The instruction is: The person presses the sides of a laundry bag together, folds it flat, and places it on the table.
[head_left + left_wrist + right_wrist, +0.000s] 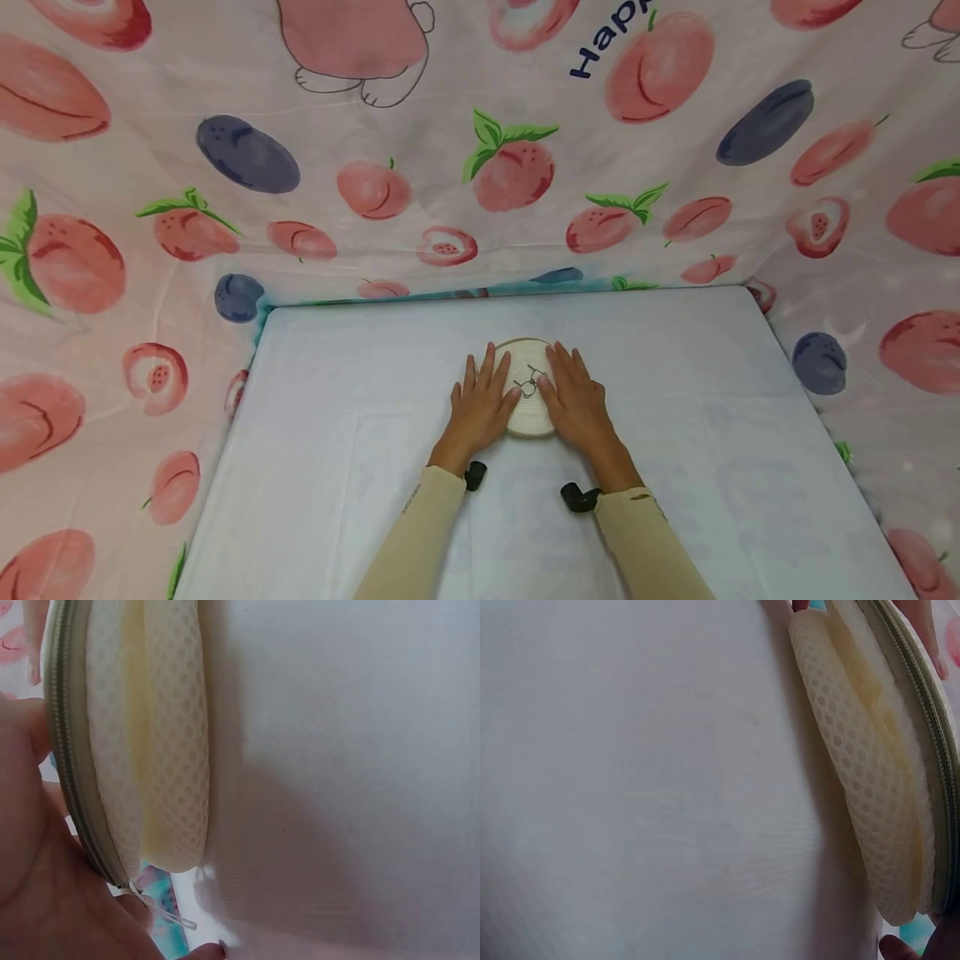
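Observation:
A round cream mesh zip pouch point(529, 412) with a dark line drawing on top lies at the middle of the table. From the left, my left hand point(480, 407) rests on its edge, fingers fairly straight and pointing away. My right hand point(577, 404) lies the same way on the right edge, and both thumbs reach over the top. In the left wrist view, a grey-green zip point(64, 735) runs round the rim above puffy mesh sides point(180, 742), with a thin cord point(166, 911) hanging from it. The right wrist view shows the opposite mesh side point(847, 750).
A white cloth covers the table point(337, 400). Behind it and at both sides hangs a curtain point(420, 142) printed with peaches. A black wrist device point(476, 476) sits by the left cuff and another black device point(579, 497) by the right cuff.

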`<state>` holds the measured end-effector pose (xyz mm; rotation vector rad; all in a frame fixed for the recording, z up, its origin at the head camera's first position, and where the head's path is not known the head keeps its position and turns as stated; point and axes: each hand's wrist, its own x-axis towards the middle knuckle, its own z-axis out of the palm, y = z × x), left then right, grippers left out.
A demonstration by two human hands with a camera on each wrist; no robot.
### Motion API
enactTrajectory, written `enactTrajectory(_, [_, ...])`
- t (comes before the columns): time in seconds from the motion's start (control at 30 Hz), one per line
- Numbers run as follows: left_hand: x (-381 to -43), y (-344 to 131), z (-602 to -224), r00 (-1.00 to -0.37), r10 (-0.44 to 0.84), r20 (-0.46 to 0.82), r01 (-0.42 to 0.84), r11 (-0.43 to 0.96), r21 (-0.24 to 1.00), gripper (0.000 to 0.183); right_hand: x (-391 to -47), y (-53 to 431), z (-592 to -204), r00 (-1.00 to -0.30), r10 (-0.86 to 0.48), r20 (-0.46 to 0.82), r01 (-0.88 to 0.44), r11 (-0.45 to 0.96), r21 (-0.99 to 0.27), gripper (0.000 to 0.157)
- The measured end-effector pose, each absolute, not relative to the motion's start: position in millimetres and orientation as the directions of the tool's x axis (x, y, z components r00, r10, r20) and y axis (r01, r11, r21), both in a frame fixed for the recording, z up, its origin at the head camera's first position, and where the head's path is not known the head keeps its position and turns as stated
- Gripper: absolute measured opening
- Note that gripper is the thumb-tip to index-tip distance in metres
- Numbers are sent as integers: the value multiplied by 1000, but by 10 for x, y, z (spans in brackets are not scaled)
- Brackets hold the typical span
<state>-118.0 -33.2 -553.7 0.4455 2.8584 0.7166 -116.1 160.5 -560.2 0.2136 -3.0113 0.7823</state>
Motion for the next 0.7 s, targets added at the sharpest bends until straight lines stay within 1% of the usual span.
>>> enactTrajectory(0.27, [-1158,-320,-5572,-941,322,-107,240,854,461,61,-1165,1622,-5706,-989,-144,25,-139,875,-463,58])
enactTrajectory(0.5, [-1165,-320,-5590,-928,332,-168,218,851,477,62,-1171,1635,-5777,-988,-157,6,-144,890,-434,59])
enactTrajectory(0.7, [-1187,-311,-5581,-918,339,-204,217,864,454,63,-1180,1636,-5793,-987,-160,-18,-139,899,-415,59])
